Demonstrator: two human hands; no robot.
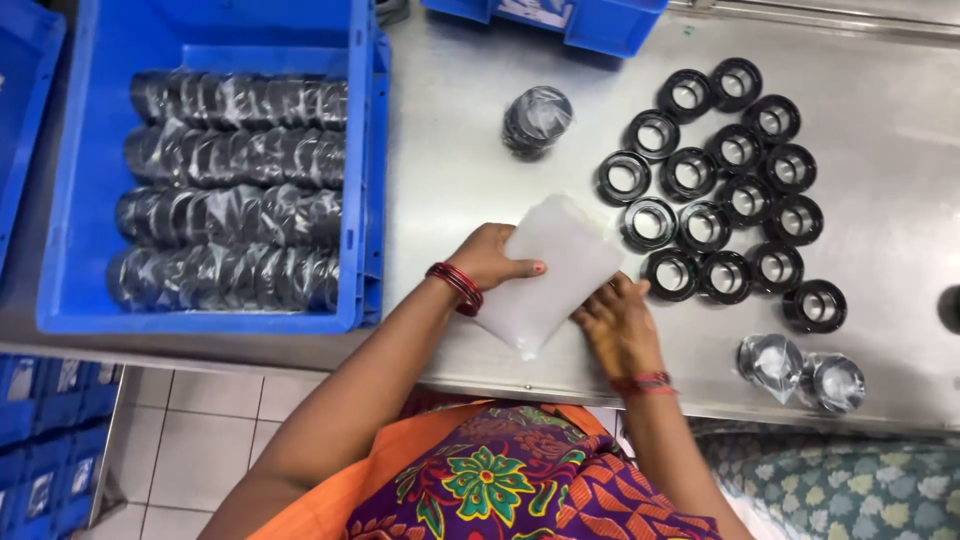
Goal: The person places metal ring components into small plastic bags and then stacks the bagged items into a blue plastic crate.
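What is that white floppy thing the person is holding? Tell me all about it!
It looks like a stack of thin, cloudy white plastic bags, soft and slightly shiny. It lies flat and tilted on the steel table, one corner pointing toward the person. The left hand presses its upper left edge; the right hand touches its lower right edge. Black rings sit just beside it.

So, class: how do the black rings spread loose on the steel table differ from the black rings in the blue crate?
The loose rings lie flat, bare and side by side on the table; the crate rings stand on edge in rolls. The loose rings are unwrapped; the crate rings sit in clear film. The loose rings lie right of the hands, the blue crate left. Both are black and round.
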